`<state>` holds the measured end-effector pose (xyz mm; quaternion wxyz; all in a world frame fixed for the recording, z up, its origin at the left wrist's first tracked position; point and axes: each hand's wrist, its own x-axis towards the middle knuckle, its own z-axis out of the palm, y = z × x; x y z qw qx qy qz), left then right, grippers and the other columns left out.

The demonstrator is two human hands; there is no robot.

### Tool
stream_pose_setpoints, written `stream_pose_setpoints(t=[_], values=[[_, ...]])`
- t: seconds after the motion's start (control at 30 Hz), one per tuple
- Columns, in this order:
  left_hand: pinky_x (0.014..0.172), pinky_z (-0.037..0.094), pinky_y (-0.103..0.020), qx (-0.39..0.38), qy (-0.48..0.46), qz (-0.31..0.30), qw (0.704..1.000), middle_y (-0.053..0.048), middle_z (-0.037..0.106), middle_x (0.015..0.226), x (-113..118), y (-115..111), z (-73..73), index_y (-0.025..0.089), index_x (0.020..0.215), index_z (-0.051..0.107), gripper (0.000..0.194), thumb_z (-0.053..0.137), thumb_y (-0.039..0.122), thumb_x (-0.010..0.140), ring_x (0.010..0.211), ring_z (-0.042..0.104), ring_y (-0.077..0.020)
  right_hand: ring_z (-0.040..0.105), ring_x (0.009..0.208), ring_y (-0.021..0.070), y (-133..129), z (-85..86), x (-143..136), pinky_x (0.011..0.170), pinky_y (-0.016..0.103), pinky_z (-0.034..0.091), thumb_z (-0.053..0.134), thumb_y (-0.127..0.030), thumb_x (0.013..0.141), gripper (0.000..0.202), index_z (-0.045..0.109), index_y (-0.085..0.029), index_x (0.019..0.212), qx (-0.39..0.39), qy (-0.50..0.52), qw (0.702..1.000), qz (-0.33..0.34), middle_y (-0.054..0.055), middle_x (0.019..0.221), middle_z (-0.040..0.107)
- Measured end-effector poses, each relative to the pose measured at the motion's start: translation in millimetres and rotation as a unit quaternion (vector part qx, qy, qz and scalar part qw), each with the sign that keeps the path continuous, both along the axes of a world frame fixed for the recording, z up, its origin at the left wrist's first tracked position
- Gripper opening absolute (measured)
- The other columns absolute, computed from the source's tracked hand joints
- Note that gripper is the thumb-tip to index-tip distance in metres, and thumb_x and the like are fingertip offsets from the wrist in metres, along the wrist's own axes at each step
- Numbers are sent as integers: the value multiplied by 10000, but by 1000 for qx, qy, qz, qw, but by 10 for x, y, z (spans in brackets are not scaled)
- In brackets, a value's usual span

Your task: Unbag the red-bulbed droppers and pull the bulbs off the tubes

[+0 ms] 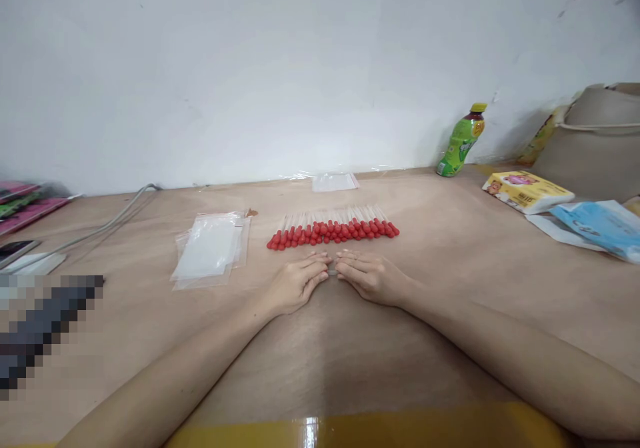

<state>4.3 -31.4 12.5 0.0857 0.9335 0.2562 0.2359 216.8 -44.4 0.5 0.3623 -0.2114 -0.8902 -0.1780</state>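
Observation:
My left hand (301, 280) and my right hand (371, 276) rest close together on the brown tabletop, fingertips nearly meeting. Both are closed in a pinch. A short bit of a thin, pale, clear stick-like piece (333, 273) shows between them; the fingers hide the rest. Just beyond my hands lies a wide row of thin clear tubes with red bulb ends (334, 231), like droppers, their red ends toward me. Left of the row, a stack of clear plastic zip bags (210, 248) lies flat.
Another clear bag (335, 182) lies by the wall. At the right stand a green drink bottle (460, 143), a yellow tissue pack (530, 191), a blue packet (600, 225) and a grey bag (595, 148). A grey cable (115, 218), a phone (17, 251) and pink packets (35, 211) are left.

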Motion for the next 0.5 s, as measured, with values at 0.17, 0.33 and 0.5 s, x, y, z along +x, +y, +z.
stream_pose_setpoints(t=[0.17, 0.33, 0.5], values=[[1043, 359, -378, 39, -13, -9, 999, -64, 592, 1170, -17, 11, -3, 158, 1071, 560, 245, 390, 214, 902, 1160, 489, -164, 595, 1011, 195, -26, 14, 24, 959, 355, 463, 455, -85, 840, 189, 619, -87, 936, 55, -4, 998, -7, 126, 989, 667], [1038, 354, -423, 79, -15, -14, 997, -71, 600, 1159, -40, 24, -10, 161, 1054, 566, 221, 420, 198, 892, 1162, 489, -179, 549, 1081, 208, -40, 16, 60, 978, 385, 444, 451, -70, 838, 218, 601, -68, 996, 62, -11, 998, 3, 145, 1035, 648], [1039, 349, -421, 105, -24, -21, 994, -79, 588, 1175, -48, 8, -18, 161, 988, 580, 171, 448, 190, 882, 1172, 479, -186, 515, 1124, 191, -69, 45, 80, 959, 369, 468, 408, -76, 856, 260, 582, -88, 1048, 58, -19, 998, 7, 126, 1061, 641]])
